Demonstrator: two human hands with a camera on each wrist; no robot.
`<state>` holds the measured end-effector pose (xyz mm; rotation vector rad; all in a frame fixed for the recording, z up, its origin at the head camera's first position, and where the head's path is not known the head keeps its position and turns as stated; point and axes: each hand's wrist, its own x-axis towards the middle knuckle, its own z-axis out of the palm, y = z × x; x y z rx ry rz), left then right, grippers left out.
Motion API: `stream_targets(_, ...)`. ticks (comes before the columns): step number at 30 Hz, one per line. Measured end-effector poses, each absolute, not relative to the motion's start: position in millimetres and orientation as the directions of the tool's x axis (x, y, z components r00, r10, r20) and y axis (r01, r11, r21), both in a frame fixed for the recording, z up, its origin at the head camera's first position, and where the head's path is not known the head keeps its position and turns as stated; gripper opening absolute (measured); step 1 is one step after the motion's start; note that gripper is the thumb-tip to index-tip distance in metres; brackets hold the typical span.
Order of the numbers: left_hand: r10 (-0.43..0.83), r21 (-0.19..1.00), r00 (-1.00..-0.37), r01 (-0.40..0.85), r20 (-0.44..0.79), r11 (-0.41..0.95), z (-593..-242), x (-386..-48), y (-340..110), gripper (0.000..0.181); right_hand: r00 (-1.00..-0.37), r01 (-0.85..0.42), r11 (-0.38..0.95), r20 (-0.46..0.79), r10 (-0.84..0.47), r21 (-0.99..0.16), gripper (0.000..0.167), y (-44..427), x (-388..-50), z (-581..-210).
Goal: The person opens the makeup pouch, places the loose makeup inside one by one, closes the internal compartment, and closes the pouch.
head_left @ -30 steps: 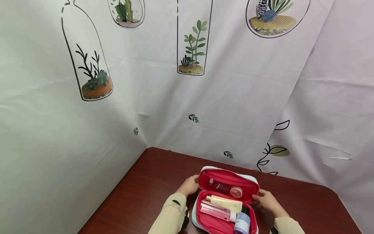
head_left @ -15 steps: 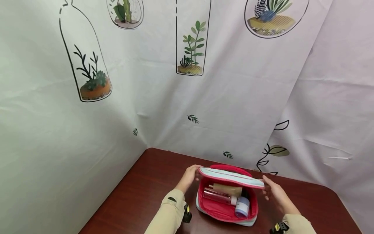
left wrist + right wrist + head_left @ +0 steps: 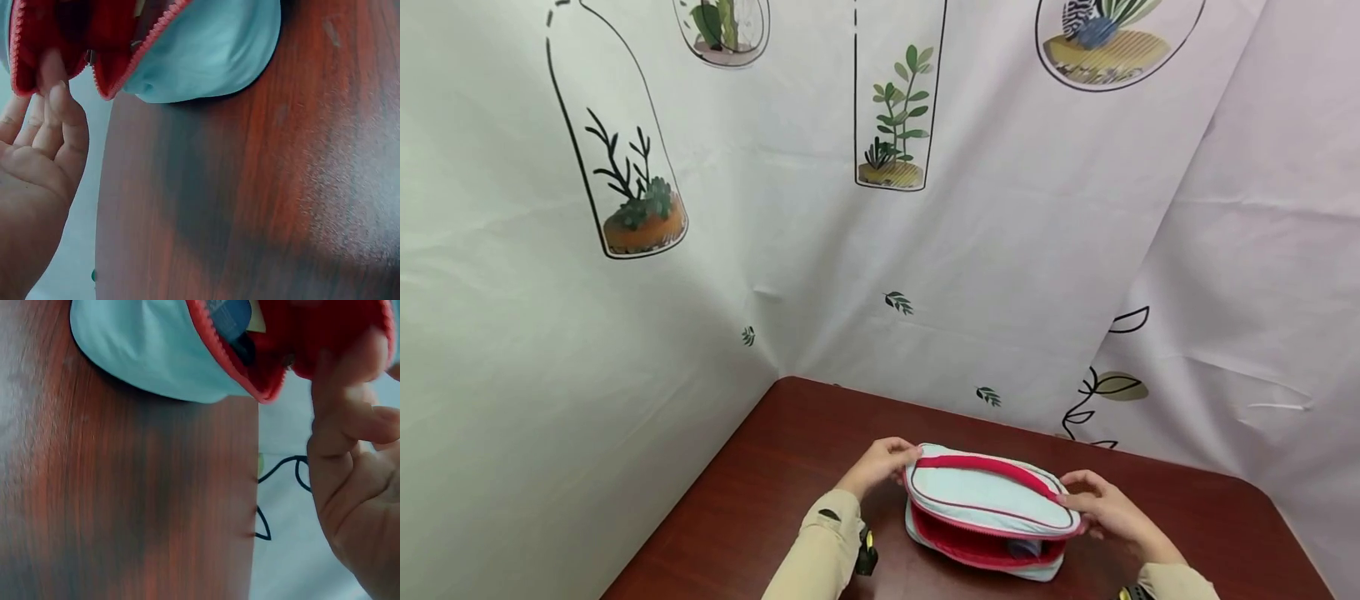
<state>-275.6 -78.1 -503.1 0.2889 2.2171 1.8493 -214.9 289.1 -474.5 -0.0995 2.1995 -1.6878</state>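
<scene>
A light-blue toiletry bag [image 3: 992, 493] with red piping and a red handle [image 3: 981, 463] lies on the table, its lid lowered but the front still gaping. At the lid's left end, my left hand [image 3: 883, 462] pinches the edge between thumb and fingers. My right hand [image 3: 1105, 507] grips the right end of the lid near the handle. Through the gap shows part of a blue bottle [image 3: 1024, 547], seen closer in the right wrist view with its dark cap. Both wrist views show the parted red zipper [image 3: 147, 53] at the bag's ends. Most contents are hidden beneath the lid.
The bag rests on a dark red-brown wooden table [image 3: 790, 467] with a rounded far corner. Behind and to the left hang pale cloth walls [image 3: 820, 250] printed with plants in jars, close to the table's edges.
Both hands have swung the lid from upright forward and down over the bag. The pink bottle and the yellow tube, visible earlier, are now covered in the head view.
</scene>
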Motion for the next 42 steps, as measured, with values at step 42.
stream_targets(42, 0.548, 0.036, -0.812, 0.553, -0.201, 0.832, -459.6, -249.4, 12.1, 0.087, -0.968, -0.034, 0.652, -0.138, -0.21, -0.758, 0.031, 274.8, -253.6, -510.6)
